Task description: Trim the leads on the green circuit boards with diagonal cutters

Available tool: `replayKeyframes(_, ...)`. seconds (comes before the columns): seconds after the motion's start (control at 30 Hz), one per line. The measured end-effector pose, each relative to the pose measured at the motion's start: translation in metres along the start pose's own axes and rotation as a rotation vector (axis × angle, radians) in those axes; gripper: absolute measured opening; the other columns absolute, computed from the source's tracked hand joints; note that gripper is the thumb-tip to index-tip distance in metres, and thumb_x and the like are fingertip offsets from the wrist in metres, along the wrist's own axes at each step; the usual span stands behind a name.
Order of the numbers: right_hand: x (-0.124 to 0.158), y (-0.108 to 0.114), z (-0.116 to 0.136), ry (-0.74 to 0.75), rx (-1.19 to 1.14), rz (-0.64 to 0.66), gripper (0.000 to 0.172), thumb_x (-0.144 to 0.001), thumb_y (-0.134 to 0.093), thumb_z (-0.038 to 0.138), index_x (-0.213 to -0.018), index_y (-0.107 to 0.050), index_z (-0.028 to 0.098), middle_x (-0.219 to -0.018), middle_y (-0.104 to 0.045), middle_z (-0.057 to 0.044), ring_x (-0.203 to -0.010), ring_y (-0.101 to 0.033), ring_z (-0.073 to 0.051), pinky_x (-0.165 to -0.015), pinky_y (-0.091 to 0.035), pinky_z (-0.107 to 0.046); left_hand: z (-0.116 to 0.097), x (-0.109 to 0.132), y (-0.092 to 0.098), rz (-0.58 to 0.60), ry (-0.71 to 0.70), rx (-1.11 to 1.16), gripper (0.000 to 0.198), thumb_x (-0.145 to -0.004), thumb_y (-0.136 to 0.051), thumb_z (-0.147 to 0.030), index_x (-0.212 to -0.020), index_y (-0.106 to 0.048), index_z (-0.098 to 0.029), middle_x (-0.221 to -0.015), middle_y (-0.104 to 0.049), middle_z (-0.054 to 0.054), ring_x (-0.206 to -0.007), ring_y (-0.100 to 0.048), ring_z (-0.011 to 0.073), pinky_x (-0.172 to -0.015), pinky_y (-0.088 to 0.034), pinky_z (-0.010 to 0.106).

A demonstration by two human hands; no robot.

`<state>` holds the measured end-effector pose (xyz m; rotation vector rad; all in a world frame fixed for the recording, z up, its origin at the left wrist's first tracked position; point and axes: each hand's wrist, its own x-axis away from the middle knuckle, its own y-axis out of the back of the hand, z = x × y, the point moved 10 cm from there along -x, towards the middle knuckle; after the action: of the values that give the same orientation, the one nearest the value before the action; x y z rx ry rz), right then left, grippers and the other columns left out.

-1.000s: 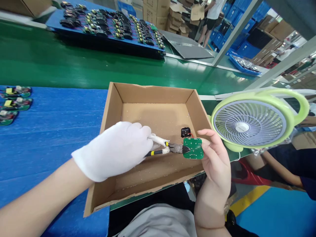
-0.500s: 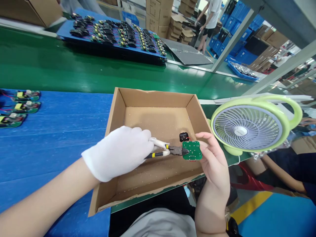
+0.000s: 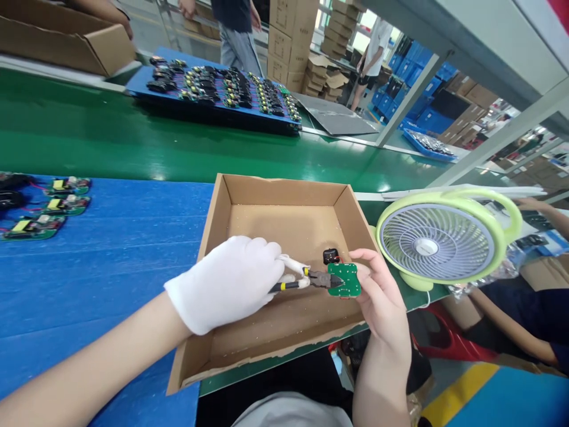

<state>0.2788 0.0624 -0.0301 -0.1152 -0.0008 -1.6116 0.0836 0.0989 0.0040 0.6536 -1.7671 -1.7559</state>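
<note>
My left hand [image 3: 235,281], in a white glove, is closed around the handles of a pair of cutting pliers [image 3: 320,279]. The jaws lie against the face of a small green circuit board [image 3: 351,280]. Bare, my right hand [image 3: 381,284] pinches that board by its right edge between thumb and fingers. A black plastic part [image 3: 331,256] hangs by a red wire at the board's far side. Both hands are over a shallow cardboard box [image 3: 284,193], whose floor is dotted with tiny bright bits.
On the right stands a green fan [image 3: 438,243]. Several circuit boards [image 3: 66,204] lie on the blue mat [image 3: 133,219] at left. A blue tray [image 3: 146,89] of assemblies rests beyond the green surface [image 3: 102,130]. Other people [image 3: 511,326] are nearby.
The view has shifted, so the box and bench sit a little lower. Both hands keep their hold, with the plier tips still at the board. A person behind the tray shows more now.
</note>
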Motion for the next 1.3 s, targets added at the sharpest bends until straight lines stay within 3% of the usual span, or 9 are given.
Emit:
replayKeyframes(0.2, -0.0007, 0.0014, -0.0010, 0.017, -0.050, 0.030, 0.035, -0.103, -0.079, 0.056, -0.126, -0.070, 0.030, -0.094, -0.080, -0.003, -0.073, -0.073, -0.021, -0.070, -0.067, -0.035, -0.0003, 0.0017, 0.0013, -0.028, 0.000, -0.028, 0.005, -0.095, -0.077, -0.022, -0.097, -0.082, -0.023, -0.090, -0.077, 0.010, -0.082, -0.075, 0.0316, -0.069, -0.049, 0.040)
replayKeyframes(0.4, -0.0002, 0.0039, -0.0030, 0.041, -0.056, -0.004, 0.036, -0.103, -0.081, 0.057, -0.124, -0.070, 0.030, -0.091, -0.075, 0.000, -0.068, -0.062, -0.016, -0.063, -0.057, -0.028, 0.0029, 0.0018, 0.0019, -0.083, 0.010, -0.004, 0.015, -0.095, -0.075, -0.020, -0.108, -0.082, -0.025, -0.091, -0.077, 0.008, -0.082, -0.074, 0.0322, -0.071, -0.049, 0.041)
replayKeyframes(0.53, 0.0031, 0.0033, 0.0006, 0.065, -0.041, -0.053, 0.035, -0.104, -0.079, 0.057, -0.124, -0.070, 0.030, -0.083, -0.068, 0.002, -0.069, -0.058, -0.016, -0.063, -0.051, -0.027, 0.0012, 0.0030, -0.0006, -0.095, -0.032, -0.039, 0.014, -0.097, -0.080, -0.034, -0.108, -0.080, -0.025, -0.093, -0.078, 0.009, -0.079, -0.074, 0.0332, -0.070, -0.050, 0.043)
replayKeyframes(0.73, 0.0039, 0.0013, 0.0023, 0.064, 0.005, -0.079, 0.031, -0.106, -0.074, 0.055, -0.124, -0.069, 0.031, -0.084, -0.068, 0.002, -0.068, -0.056, -0.017, -0.063, -0.048, -0.029, -0.0011, 0.0023, 0.0040, -0.119, -0.045, -0.083, 0.038, -0.107, -0.069, -0.059, -0.118, -0.075, -0.023, -0.091, -0.079, 0.010, -0.075, -0.076, 0.0340, -0.062, -0.045, 0.042)
replayKeyframes(0.93, -0.0003, 0.0019, -0.0031, 0.032, -0.025, 0.003, 0.036, -0.104, -0.077, 0.057, -0.127, -0.069, 0.030, -0.086, -0.071, 0.001, -0.069, -0.063, -0.018, -0.069, -0.057, -0.032, -0.0043, -0.0016, 0.0019, -0.028, -0.048, -0.139, 0.050, -0.106, -0.065, -0.069, -0.115, -0.074, -0.021, -0.090, -0.078, 0.011, -0.077, -0.078, 0.0363, -0.061, -0.048, 0.043)
replayKeyframes(1.3, -0.0035, -0.0043, -0.0033, 0.020, -0.060, -0.036, 0.034, -0.100, -0.079, 0.055, -0.122, -0.072, 0.030, -0.087, -0.073, 0.001, -0.072, -0.068, -0.019, -0.070, -0.062, -0.031, -0.0034, -0.0010, 0.0081, -0.061, -0.037, -0.096, 0.038, -0.106, -0.072, -0.057, -0.117, -0.075, -0.022, -0.092, -0.080, 0.010, -0.079, -0.080, 0.0357, -0.064, -0.055, 0.042)
